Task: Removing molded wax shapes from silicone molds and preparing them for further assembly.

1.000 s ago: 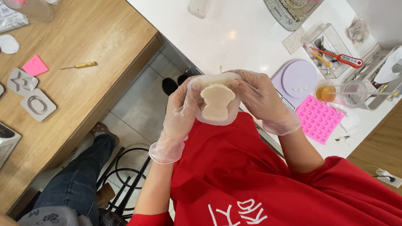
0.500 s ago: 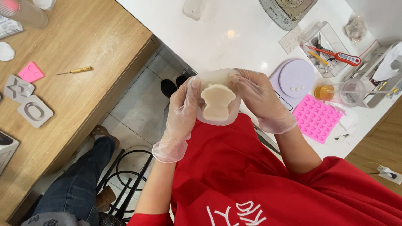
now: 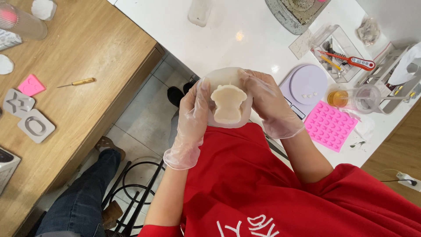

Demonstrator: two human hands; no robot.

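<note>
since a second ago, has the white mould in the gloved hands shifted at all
Cannot tell. The white mould sits slightly higher in frame, but the lilac scale and pink tray rose likewise, so it is mostly head camera motion.

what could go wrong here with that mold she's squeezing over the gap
1. Both gloved hands, left hand and right hand, flex the soft mold past the white table's edge; the cream casting could pop out onto the tiled floor.
2. Hard bending might crack its thin ears.

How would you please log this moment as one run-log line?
left hand: grips translucent soft mould | right hand: grips mould | cream figure-shaped casting: seated in mould | below: red shirt, white counter
</note>
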